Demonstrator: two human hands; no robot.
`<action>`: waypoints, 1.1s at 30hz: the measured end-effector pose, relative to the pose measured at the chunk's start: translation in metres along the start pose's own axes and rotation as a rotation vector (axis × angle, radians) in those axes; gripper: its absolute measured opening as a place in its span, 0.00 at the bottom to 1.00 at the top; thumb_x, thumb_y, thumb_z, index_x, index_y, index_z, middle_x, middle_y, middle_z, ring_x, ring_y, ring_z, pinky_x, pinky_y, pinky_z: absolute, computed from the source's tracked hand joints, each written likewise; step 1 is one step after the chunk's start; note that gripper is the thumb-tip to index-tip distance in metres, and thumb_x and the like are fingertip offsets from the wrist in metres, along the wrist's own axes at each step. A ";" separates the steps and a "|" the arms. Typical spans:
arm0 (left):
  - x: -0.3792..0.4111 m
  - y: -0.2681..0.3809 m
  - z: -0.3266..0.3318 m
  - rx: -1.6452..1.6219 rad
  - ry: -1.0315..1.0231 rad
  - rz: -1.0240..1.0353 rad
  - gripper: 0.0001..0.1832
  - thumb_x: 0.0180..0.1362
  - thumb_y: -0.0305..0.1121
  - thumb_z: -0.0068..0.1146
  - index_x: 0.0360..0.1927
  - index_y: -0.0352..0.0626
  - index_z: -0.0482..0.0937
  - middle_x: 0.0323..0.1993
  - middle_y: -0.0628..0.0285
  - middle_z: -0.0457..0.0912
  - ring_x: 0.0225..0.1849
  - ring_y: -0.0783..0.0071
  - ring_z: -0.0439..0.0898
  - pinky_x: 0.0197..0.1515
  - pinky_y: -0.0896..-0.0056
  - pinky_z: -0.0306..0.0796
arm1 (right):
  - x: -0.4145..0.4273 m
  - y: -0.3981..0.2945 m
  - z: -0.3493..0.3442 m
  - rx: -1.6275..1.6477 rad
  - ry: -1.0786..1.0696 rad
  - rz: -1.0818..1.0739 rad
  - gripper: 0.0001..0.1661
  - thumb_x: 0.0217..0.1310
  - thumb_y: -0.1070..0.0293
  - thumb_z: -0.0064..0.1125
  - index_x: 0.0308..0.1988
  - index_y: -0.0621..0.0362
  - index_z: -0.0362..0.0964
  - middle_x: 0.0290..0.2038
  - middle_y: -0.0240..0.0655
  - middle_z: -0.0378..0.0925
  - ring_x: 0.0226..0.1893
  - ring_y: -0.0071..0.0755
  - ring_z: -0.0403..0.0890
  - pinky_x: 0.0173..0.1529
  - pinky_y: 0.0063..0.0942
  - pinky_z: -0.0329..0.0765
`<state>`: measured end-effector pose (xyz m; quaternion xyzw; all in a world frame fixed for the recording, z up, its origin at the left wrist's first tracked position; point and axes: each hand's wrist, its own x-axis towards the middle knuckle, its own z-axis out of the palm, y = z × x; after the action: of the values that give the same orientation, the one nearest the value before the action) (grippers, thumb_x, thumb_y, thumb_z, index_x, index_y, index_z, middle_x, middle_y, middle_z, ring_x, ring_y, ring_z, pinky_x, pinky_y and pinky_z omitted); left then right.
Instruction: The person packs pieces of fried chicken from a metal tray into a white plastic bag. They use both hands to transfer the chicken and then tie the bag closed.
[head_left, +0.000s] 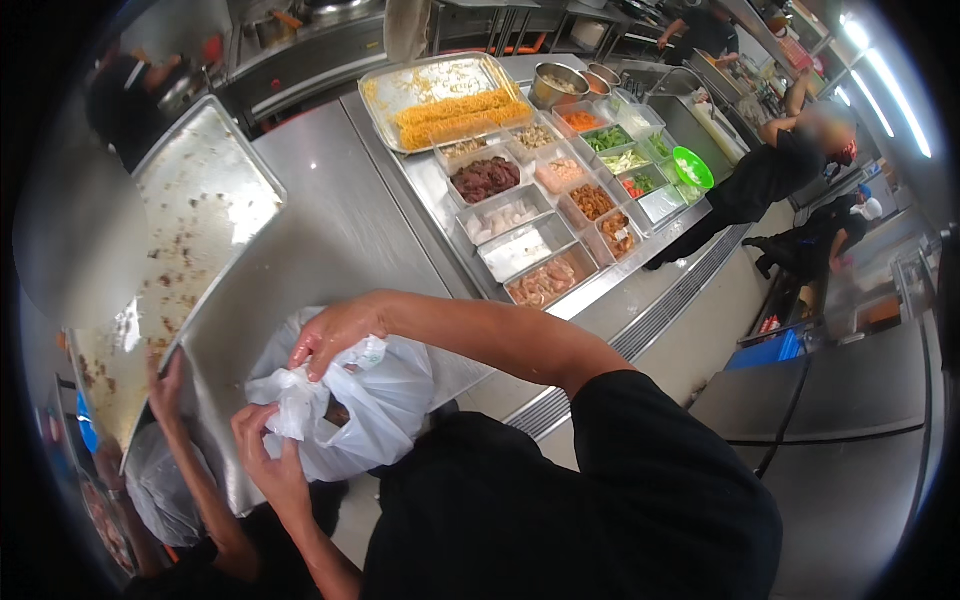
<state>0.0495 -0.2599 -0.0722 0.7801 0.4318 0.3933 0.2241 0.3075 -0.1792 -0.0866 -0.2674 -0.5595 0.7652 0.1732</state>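
A white plastic carrier bag (382, 420) stands full at the edge of the steel table, close against my body. My right hand (341, 334) pinches the gathered top of the bag from above. From below, the fingers of my left hand (262, 446) grip the bunched plastic (300, 401) on the other side, so both hands meet at the twisted handles. Something dark shows through a gap in the bag's top; I cannot tell what it is.
A co-worker's hand (169, 390) holds a large, stained sheet tray (195, 217) at left. Tubs of raw meat (486, 180) and cut vegetables stand ahead, beside a tray of noodles (461, 112). Another person (787, 150) stands right of the table (315, 202), near a floor drain (660, 300).
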 end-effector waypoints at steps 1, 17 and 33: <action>-0.001 0.000 0.002 -0.011 -0.027 0.020 0.17 0.55 0.24 0.58 0.50 0.38 0.74 0.47 0.57 0.74 0.50 0.67 0.74 0.56 0.68 0.67 | 0.001 -0.002 0.002 -0.014 -0.014 -0.011 0.22 0.62 0.70 0.63 0.56 0.61 0.75 0.42 0.29 0.82 0.40 0.18 0.81 0.42 0.21 0.77; -0.031 0.004 0.020 -1.163 0.225 -0.805 0.19 0.75 0.46 0.44 0.58 0.43 0.72 0.44 0.64 0.79 0.45 0.73 0.79 0.50 0.66 0.74 | -0.058 -0.035 0.001 -1.067 0.277 -0.277 0.08 0.56 0.70 0.59 0.36 0.59 0.79 0.30 0.46 0.80 0.29 0.53 0.77 0.37 0.35 0.74; -0.021 -0.053 0.037 -1.185 0.234 -1.028 0.23 0.75 0.50 0.43 0.53 0.39 0.75 0.48 0.62 0.80 0.49 0.72 0.78 0.54 0.67 0.70 | -0.060 0.060 -0.185 0.119 0.487 0.009 0.14 0.71 0.60 0.56 0.46 0.60 0.74 0.26 0.27 0.70 0.24 0.20 0.68 0.33 0.22 0.69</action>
<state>0.0464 -0.2505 -0.1391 0.1873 0.4776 0.4843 0.7087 0.4690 -0.0911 -0.1730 -0.4357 -0.4542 0.7104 0.3150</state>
